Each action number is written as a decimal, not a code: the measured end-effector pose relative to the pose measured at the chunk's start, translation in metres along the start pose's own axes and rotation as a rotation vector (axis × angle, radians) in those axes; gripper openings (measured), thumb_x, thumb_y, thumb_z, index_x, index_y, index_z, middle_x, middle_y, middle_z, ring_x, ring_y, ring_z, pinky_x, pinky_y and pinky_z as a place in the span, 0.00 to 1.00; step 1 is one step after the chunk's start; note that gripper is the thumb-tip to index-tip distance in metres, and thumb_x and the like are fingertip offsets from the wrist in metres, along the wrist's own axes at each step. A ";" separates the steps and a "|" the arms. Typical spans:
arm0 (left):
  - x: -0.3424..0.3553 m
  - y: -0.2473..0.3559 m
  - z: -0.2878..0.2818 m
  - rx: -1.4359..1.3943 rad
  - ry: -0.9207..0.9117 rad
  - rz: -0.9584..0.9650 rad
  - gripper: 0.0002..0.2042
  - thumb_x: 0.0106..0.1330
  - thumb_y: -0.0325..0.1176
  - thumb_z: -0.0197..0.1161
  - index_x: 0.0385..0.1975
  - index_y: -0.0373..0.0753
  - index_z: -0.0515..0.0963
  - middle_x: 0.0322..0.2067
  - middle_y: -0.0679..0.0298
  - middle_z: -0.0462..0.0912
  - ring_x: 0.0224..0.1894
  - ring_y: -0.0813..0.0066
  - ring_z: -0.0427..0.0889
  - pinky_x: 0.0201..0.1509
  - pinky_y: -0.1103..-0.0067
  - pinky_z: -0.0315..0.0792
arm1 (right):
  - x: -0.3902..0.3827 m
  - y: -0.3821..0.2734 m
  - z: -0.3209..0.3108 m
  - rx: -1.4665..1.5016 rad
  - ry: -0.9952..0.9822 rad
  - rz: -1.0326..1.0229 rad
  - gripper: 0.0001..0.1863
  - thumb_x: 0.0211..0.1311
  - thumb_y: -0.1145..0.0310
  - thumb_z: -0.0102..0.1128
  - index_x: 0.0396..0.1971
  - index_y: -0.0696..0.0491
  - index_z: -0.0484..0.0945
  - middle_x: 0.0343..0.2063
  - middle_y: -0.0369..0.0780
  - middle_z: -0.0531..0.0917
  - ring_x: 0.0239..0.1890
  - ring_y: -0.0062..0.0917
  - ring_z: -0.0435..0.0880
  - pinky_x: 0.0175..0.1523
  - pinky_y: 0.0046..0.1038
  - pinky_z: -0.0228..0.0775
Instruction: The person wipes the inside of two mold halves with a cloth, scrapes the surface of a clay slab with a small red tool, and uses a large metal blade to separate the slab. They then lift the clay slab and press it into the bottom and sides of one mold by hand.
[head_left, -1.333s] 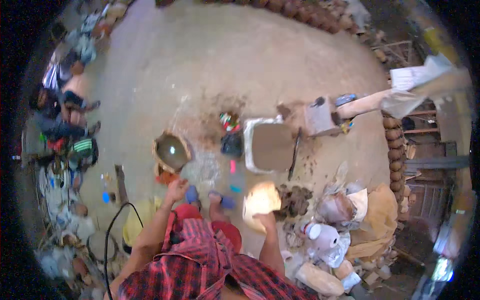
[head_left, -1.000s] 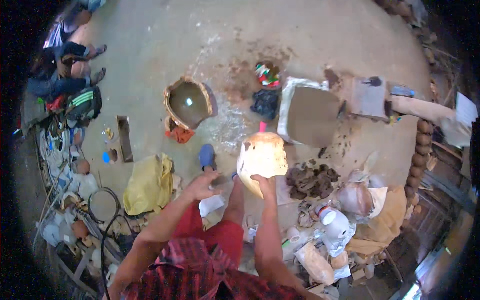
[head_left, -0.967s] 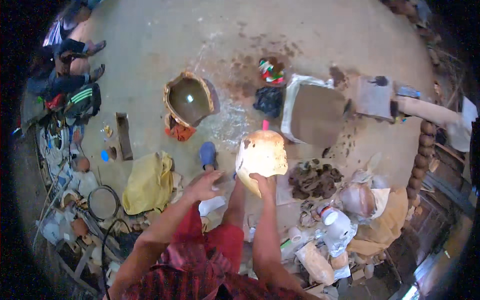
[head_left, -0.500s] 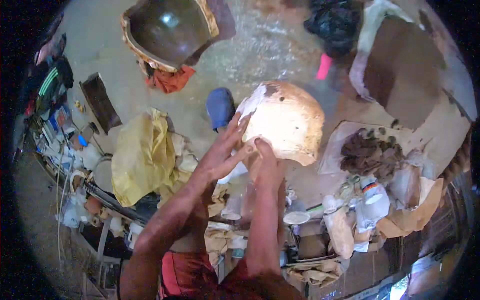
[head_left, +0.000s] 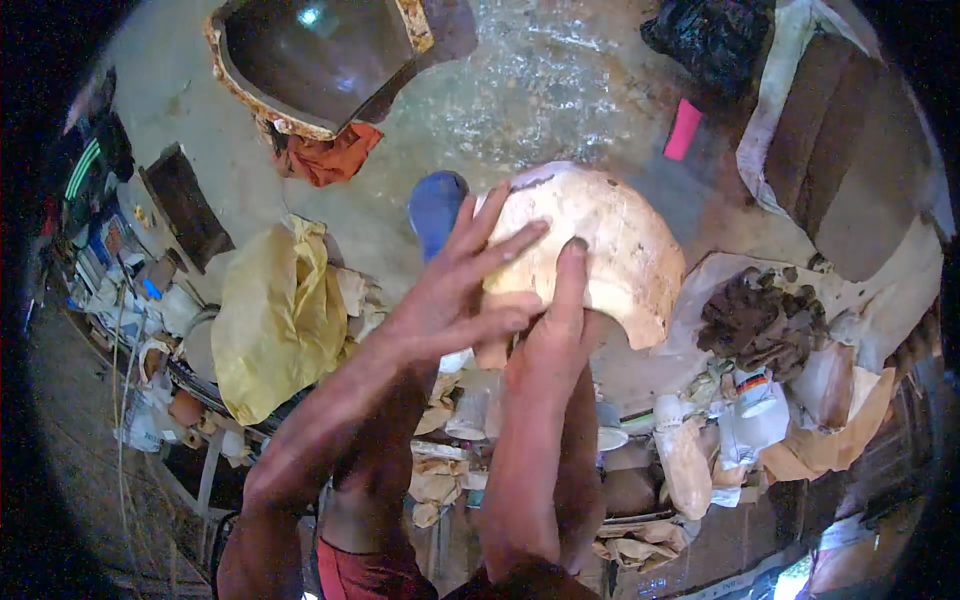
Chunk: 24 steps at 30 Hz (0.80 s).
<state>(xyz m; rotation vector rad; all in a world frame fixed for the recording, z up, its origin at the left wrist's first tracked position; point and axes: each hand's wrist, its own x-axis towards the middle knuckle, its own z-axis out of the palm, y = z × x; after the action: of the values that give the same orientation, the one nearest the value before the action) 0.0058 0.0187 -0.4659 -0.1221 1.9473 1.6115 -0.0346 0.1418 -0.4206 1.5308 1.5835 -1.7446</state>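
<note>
In front of me is a thick, pale, curved piece that looks like a plaster mould section, with a rough, darker right edge. My left hand lies on its left side, fingers spread apart over the surface. My right hand grips the near edge, its thumb stretched up over the pale face; the other fingers are hidden beneath. The toe of a blue shoe shows just beyond my left hand.
A large hollow mould with a dark inside stands at the far left, an orange cloth below it. A yellow sheet lies left. Brown clay scraps and brown slabs lie right, near a pink strip. Bottles and paper clutter the near side.
The pale piece has turned and shifted slightly right. My left fingers have spread farther across its surface. My right hand has moved right and its thumb now reaches higher over the piece.
</note>
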 end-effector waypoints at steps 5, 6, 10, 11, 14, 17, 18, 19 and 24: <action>0.064 0.000 -0.041 -0.062 0.009 0.077 0.36 0.67 0.54 0.67 0.73 0.46 0.70 0.78 0.48 0.58 0.82 0.52 0.49 0.85 0.56 0.37 | 0.043 -0.002 -0.013 -0.059 -0.297 0.012 0.29 0.75 0.51 0.59 0.60 0.61 0.76 0.52 0.44 0.84 0.50 0.29 0.83 0.52 0.31 0.77; 0.074 -0.009 -0.050 -0.118 0.019 0.059 0.33 0.69 0.52 0.66 0.71 0.44 0.72 0.74 0.49 0.65 0.79 0.55 0.58 0.83 0.60 0.45 | 0.051 0.005 -0.022 -0.172 -0.349 -0.035 0.26 0.75 0.52 0.59 0.59 0.60 0.77 0.49 0.43 0.85 0.48 0.27 0.84 0.50 0.30 0.77; 0.158 -0.004 -0.092 -0.305 -0.106 -0.178 0.24 0.73 0.45 0.63 0.61 0.34 0.80 0.58 0.61 0.83 0.59 0.69 0.82 0.67 0.76 0.73 | 0.091 -0.006 -0.074 -0.718 -0.200 -0.582 0.21 0.65 0.68 0.71 0.54 0.57 0.75 0.43 0.38 0.83 0.41 0.24 0.84 0.42 0.27 0.80; 0.184 -0.003 -0.095 -0.291 -0.091 -0.046 0.23 0.74 0.44 0.62 0.62 0.35 0.80 0.59 0.60 0.84 0.60 0.67 0.82 0.67 0.74 0.74 | 0.099 -0.023 -0.063 -0.490 -0.004 -0.518 0.24 0.61 0.70 0.75 0.53 0.58 0.75 0.43 0.37 0.82 0.42 0.25 0.83 0.45 0.28 0.79; 0.254 -0.049 -0.129 -0.094 -0.178 0.104 0.32 0.69 0.49 0.69 0.69 0.41 0.72 0.67 0.56 0.76 0.66 0.60 0.77 0.72 0.65 0.69 | 0.171 -0.018 -0.056 -0.476 0.180 -0.643 0.28 0.56 0.70 0.81 0.52 0.57 0.74 0.45 0.38 0.79 0.45 0.27 0.83 0.51 0.29 0.78; 0.319 -0.083 -0.135 -0.044 -0.230 0.348 0.29 0.62 0.44 0.79 0.62 0.42 0.81 0.60 0.53 0.82 0.61 0.56 0.80 0.66 0.61 0.73 | 0.223 -0.014 -0.054 -0.537 0.216 -0.825 0.29 0.55 0.68 0.82 0.53 0.57 0.74 0.48 0.40 0.80 0.50 0.29 0.81 0.58 0.33 0.75; 0.340 -0.087 -0.128 -0.111 -0.223 0.280 0.27 0.65 0.43 0.75 0.62 0.41 0.81 0.60 0.55 0.82 0.62 0.58 0.79 0.68 0.63 0.72 | 0.238 -0.017 -0.054 -0.374 0.222 -0.802 0.31 0.55 0.66 0.82 0.54 0.57 0.74 0.49 0.41 0.80 0.52 0.30 0.80 0.61 0.35 0.73; 0.356 -0.092 -0.125 -0.167 -0.206 0.207 0.25 0.67 0.43 0.71 0.62 0.40 0.81 0.60 0.56 0.82 0.63 0.60 0.79 0.69 0.65 0.71 | 0.257 -0.017 -0.059 -0.359 0.229 -0.823 0.31 0.55 0.66 0.82 0.54 0.57 0.74 0.49 0.41 0.80 0.52 0.30 0.80 0.61 0.35 0.73; 0.405 -0.118 -0.138 -0.366 -0.109 -0.051 0.21 0.77 0.40 0.56 0.62 0.36 0.80 0.61 0.61 0.82 0.66 0.70 0.77 0.75 0.75 0.67 | 0.286 -0.026 -0.056 -0.629 0.020 -0.661 0.39 0.55 0.66 0.80 0.63 0.61 0.69 0.56 0.46 0.80 0.57 0.31 0.80 0.65 0.35 0.71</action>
<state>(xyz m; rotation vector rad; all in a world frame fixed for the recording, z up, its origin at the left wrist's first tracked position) -0.3268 -0.0183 -0.7581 -0.2225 1.5407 1.8834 -0.1341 0.3114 -0.6372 0.7663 2.5208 -1.2578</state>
